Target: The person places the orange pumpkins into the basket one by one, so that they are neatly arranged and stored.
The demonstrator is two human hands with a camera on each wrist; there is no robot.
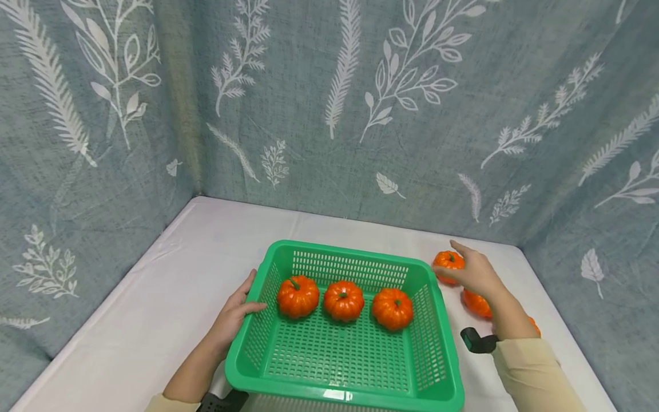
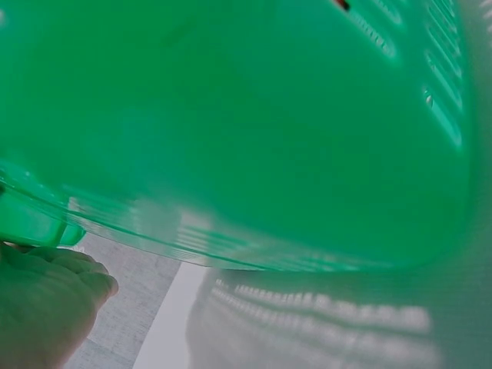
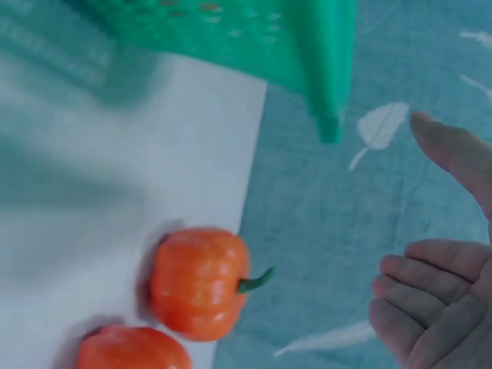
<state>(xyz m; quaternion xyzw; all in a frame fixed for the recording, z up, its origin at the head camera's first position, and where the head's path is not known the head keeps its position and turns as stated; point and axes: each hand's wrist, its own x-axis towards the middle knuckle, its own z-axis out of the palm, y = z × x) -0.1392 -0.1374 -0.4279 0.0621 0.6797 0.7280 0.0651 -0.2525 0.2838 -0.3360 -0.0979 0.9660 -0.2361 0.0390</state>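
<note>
A green plastic basket (image 1: 334,355) with slotted walls holds three small orange pumpkins, the left one (image 1: 298,297), the middle one (image 1: 344,301) and the right one (image 1: 393,309), in a row toward its far side. My left hand (image 1: 233,316) grips the basket's left rim, thumb over the edge and fingers along the outside. Beyond the right rim, my right hand (image 1: 476,273) is open, thumb and fingers spread, nothing between them. In the right wrist view its palm (image 3: 446,307) shows apart from the basket. Under and beside this hand lies another pumpkin (image 3: 200,284).
On the white table (image 1: 170,286), more pumpkins lie right of the basket, one (image 1: 476,304) partly behind my right forearm. A blue-green curtain (image 1: 309,143) with white leaf prints encloses the table at the back and sides.
</note>
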